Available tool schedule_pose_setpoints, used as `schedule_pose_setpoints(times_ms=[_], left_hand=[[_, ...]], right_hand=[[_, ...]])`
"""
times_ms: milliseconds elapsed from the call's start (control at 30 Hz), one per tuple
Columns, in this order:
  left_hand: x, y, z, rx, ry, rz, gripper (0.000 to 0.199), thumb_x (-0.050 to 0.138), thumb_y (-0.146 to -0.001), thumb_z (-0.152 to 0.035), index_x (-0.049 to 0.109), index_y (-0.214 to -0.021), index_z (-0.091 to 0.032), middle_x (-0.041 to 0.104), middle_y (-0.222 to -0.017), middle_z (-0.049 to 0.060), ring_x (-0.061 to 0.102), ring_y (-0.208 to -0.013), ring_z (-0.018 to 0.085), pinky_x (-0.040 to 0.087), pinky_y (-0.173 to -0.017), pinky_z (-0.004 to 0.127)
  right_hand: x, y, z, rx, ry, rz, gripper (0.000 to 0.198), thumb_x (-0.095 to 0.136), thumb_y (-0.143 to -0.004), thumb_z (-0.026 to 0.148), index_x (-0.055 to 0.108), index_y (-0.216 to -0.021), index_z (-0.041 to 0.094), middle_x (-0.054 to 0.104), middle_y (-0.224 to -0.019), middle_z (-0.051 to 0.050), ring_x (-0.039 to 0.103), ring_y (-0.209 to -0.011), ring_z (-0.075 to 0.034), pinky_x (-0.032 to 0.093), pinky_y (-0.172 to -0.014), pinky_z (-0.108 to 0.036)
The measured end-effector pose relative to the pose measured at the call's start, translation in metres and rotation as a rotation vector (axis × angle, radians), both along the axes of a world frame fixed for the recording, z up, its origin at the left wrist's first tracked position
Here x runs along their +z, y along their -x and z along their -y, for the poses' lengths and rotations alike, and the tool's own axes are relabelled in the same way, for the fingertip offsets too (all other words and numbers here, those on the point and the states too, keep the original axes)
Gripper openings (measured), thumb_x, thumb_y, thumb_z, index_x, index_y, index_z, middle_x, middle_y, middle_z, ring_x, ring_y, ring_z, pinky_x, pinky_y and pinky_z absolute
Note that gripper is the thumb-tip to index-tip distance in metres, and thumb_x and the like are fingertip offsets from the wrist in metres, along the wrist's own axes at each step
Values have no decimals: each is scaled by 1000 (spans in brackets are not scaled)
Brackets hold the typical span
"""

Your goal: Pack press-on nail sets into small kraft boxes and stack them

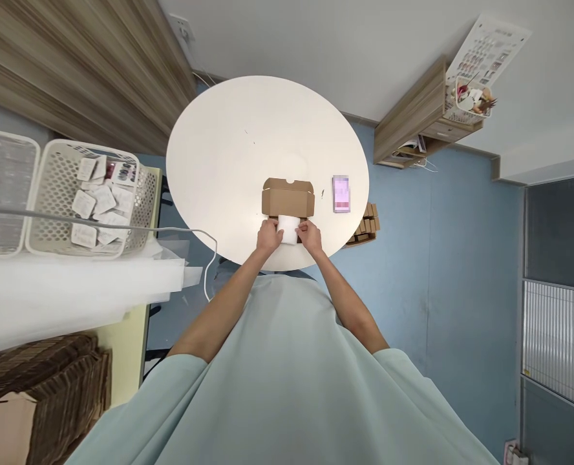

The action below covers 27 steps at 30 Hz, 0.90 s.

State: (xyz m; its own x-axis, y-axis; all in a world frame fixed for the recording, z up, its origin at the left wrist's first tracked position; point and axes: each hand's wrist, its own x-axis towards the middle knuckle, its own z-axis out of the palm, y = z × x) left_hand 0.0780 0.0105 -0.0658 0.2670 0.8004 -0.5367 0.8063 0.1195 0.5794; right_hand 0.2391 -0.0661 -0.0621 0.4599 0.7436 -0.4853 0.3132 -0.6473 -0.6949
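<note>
Left fingers (278,237), right fingers (303,227) — both grasping white packet (288,230) — at open brown carton (287,197).

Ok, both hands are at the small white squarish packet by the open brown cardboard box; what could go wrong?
The packet might crumple or skew, with the left hand and right hand at opposite sides of it. The box sits toward the near edge of the rounded white table, so a tug backward could drop it.

Box (287,201) interior mostly hidden by white packet (288,228); phone screen (341,194) blurred; cardboard stack (71,394) cropped
</note>
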Motion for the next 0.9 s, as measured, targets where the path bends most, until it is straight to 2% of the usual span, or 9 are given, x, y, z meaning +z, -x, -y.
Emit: schedule_pose_setpoints(times_ms=[133, 300, 467, 567, 667, 733, 800, 900], left_hand=[[1, -2, 7, -78, -17, -32, 37, 61, -97, -21, 62, -133, -17, 64, -143, 21, 70, -124, 37, 55, -109, 51], [6, -7, 14, -63, -8, -68, 43, 54, -100, -20, 58, -143, -16, 59, -151, 23, 69, -127, 39, 55, -110, 52], [9, -9, 18, -112, 13, -97, 53, 58, -98, -19, 54, -150, -15, 56, -154, 24, 72, -124, 39, 57, -106, 50], [10, -10, 19, -166, 20, -129, 55, 58, -96, -17, 53, -150, -15, 57, -154, 24, 72, -121, 38, 59, -103, 50], [12, -9, 20, -177, 21, -132, 50, 58, -94, -14, 56, -144, -17, 60, -150, 23, 72, -119, 38, 59, -100, 49], [14, -5, 17, -150, 5, -89, 43, 60, -94, -15, 60, -137, -18, 62, -145, 23, 72, -119, 40, 59, -102, 51], [17, 4, 11, -57, -48, -22, 36, 60, -97, -20, 62, -132, -18, 61, -142, 22, 70, -122, 41, 57, -106, 53], [20, 18, -7, 168, -182, 79, 41, 60, -100, -26, 56, -141, -18, 56, -148, 21, 64, -134, 38, 53, -116, 53]], right_hand=[[-4, 5, -1, 7, 10, 29, 7, 66, -96, 21, 68, -102, 24, 81, -108, -6, 77, -104, -24, 60, -98, -38], [-9, 10, -6, 68, 54, 57, 20, 68, -93, 16, 68, -111, 25, 81, -114, -6, 77, -105, -24, 60, -101, -39], [-9, 12, -7, 196, 97, 120, 27, 63, -100, 17, 65, -126, 21, 79, -118, -9, 76, -111, -26, 60, -103, -40], [-8, 15, -8, 275, 120, 192, 30, 58, -102, 15, 64, -131, 20, 75, -129, -13, 73, -114, -28, 58, -106, -43], [-5, 18, -10, 319, 130, 213, 26, 55, -102, 12, 66, -125, 19, 71, -133, -16, 72, -112, -31, 58, -105, -46], [0, 16, -11, 317, 104, 190, 19, 57, -102, 14, 68, -116, 21, 71, -127, -15, 72, -110, -31, 57, -105, -46], [7, 9, -14, 269, 33, 183, 12, 57, -105, 23, 68, -111, 23, 72, -118, -13, 70, -110, -31, 57, -107, -46], [17, -10, -22, 111, -110, 249, 27, 51, -110, 41, 66, -122, 22, 71, -123, -14, 68, -118, -30, 55, -112, -47]])
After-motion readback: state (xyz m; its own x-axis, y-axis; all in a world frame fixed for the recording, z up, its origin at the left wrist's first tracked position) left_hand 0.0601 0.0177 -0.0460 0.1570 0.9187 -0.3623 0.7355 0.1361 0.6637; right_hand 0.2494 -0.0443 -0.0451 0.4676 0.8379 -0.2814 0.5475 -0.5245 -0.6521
